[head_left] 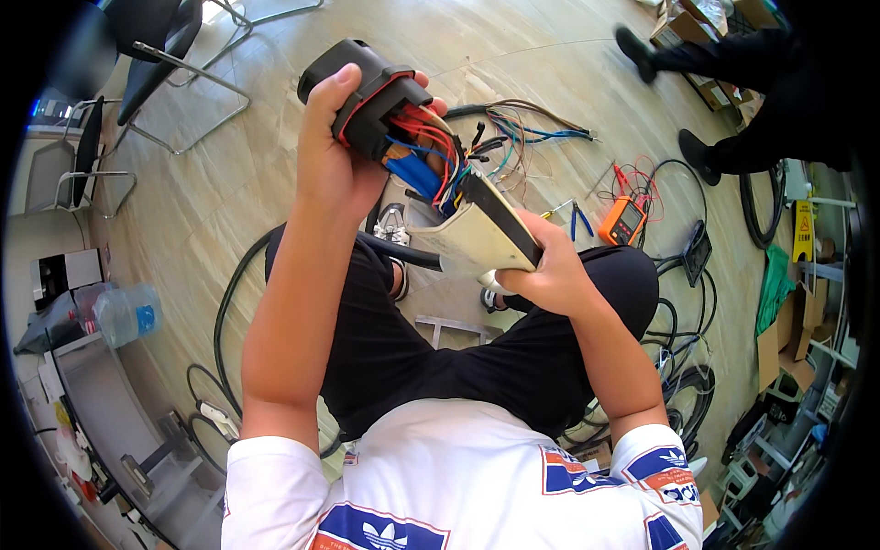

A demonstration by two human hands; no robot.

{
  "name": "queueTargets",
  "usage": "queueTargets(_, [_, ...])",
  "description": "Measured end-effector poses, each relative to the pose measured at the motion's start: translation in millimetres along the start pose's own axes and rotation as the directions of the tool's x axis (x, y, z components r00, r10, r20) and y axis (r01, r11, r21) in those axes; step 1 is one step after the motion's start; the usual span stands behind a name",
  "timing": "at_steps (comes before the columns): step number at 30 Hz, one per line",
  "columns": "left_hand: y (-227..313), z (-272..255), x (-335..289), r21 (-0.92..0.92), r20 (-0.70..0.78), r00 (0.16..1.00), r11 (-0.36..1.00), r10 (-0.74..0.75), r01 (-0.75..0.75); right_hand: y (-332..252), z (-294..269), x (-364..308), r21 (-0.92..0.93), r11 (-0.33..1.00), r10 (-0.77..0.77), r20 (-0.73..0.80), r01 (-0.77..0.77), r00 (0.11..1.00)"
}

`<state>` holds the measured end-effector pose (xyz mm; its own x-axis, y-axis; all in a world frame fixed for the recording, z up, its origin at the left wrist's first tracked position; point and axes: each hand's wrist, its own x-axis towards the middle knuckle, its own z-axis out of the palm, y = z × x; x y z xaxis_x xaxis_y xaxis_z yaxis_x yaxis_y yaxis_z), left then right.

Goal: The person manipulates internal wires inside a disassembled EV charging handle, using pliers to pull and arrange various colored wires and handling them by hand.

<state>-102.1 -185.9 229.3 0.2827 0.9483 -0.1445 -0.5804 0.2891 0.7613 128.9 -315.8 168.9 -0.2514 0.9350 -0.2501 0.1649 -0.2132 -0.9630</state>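
"What is the room like?"

"A floor of pale beige, wood-look tiles spreads all around, with another person's dark-trousered legs at the upper right and coils of black cable lower on that side."

"And the largest thing in hand?"

"A device in two parts, held up over the floor in front of the person. The longer part is a curved, cream plastic shell with a flat black strip along one edge; the other is a boxy, black plastic housing, open toward the shell."

"The fingers?"

"The left hand wraps the housing, thumb at its left, fingertips showing at its right. The right hand closes around the shell's lower end."

"Anything smaller?"

"An orange multimeter lies on the floor to the right, near blue-handled pliers. Between the device's parts, thin red, blue and white wires bow out in a loose tangle, a bright blue wrapped piece beside them. Thinnest is a red seal around the housing."
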Motion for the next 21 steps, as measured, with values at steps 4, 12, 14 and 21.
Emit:
queueTargets(4, [-5,-31,-8,-0.07,-0.028,0.998,0.996,-0.063,0.06,-2,8,4,0.077,0.996,0.048,0.057,-0.052,0.997])
queueTargets(12, [-31,-54,-30,-0.096,-0.149,0.965,0.975,-0.215,0.202,13,15,-4,0.082,0.986,0.126,0.216,-0.147,0.968])
queueTargets(14, [-32,-63,-24,0.009,-0.089,0.96,0.964,-0.266,0.268,21,19,-10,0.14,0.978,0.125,0.19,-0.153,0.974])
queueTargets(21, [-22,-54,30,0.451,-0.258,0.953,0.853,-0.157,0.262,32,9,-9,0.201,0.915,0.329,0.124,-0.348,0.936])
